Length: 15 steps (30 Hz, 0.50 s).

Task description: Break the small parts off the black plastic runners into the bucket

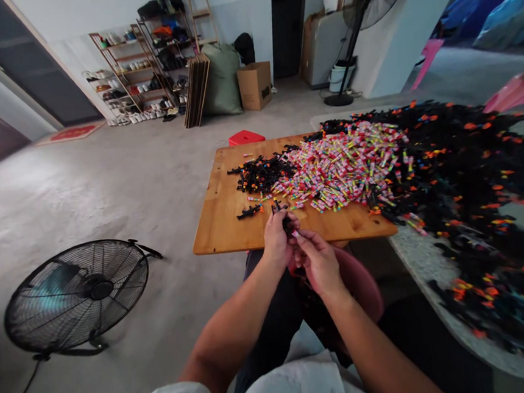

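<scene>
My left hand [278, 236] is closed around a small black toy gun [286, 224], held just over the near edge of the wooden table [229, 236]. Close beside it, my right hand [317, 259] pinches a small pink-and-white candy tube [295, 234] against the gun's near end; the fingers partly hide where the two meet. One loose black toy gun [249, 211] with an orange tip lies on the wood to the left. Past my hands spreads a heap of pink, white and yellow candy tubes [342, 165], with a smaller pile of black toy guns [264, 173] at its left.
A large mound of black and orange toy guns [480, 171] covers the grey table [427, 274] at the right. Below my right forearm stands a pink tub [363, 279]. A black floor fan [82, 295] is on the left, a red stool [246, 137] behind the table.
</scene>
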Motion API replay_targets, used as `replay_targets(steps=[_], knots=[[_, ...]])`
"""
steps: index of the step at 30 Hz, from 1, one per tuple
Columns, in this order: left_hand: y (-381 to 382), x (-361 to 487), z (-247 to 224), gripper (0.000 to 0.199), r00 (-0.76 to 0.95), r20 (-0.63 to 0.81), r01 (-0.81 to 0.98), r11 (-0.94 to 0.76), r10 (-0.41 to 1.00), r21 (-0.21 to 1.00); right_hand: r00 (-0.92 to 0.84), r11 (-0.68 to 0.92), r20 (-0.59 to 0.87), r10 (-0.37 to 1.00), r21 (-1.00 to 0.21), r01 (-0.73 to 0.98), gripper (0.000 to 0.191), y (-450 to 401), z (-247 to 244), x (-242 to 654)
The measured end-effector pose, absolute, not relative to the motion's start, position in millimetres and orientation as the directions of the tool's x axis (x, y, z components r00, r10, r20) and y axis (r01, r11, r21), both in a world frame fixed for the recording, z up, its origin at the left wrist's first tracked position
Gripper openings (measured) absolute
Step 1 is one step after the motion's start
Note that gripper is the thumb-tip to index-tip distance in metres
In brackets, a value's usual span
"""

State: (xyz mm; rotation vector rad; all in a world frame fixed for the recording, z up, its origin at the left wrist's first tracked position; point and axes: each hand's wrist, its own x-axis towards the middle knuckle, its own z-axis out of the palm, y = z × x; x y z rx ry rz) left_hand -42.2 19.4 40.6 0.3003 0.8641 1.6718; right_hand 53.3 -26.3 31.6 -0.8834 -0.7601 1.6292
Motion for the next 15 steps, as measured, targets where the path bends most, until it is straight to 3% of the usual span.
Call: replay_targets(steps=[5, 15], knots=[[16, -36, 52, 0.033, -0.332, -0.285, -0.677, -0.016, 0.899, 0.736, -0.158, -0.207, -0.143, 0.977, -0.822, -0.53, 0.032, -26, 37, 56], [14, -31, 58, 0.023, -0.437, -0.178, -0.57, -0.119, 0.882, 0.813, -0.137, -0.208, -0.158, 0.978, -0.802, -0.561, 0.033, -27, 34, 56]])
